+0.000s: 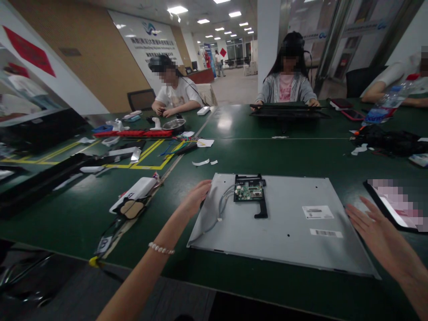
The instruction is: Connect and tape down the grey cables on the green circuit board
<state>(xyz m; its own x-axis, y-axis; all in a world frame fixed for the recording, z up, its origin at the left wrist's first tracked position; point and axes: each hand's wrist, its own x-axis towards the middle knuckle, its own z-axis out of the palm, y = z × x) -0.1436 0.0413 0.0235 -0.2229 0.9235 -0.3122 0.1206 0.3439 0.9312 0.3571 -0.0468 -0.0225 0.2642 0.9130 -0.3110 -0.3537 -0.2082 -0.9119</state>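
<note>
A flat grey metal display panel [281, 236] lies back-side up in front of me. On its upper part a black plastic bracket [261, 208] frames a green circuit board [249, 191]. Grey cables [221, 203] run from the board toward the panel's left edge. My left hand [196, 196], with a beaded bracelet on the wrist, rests at that edge, fingers stretched along it and the thumb hidden. Against the right edge is my right hand [366, 218], its fingers extended and slightly apart. Two white labels [317, 212] are stuck near the right side.
Left of the panel lies a white power strip-like device [138, 194] with a cord. A tablet-like screen [397, 207] sits at the right. Across the green table [234, 151], a person holds a dark panel [289, 111]. A bottle [384, 107] and black cables [381, 140] are at far right.
</note>
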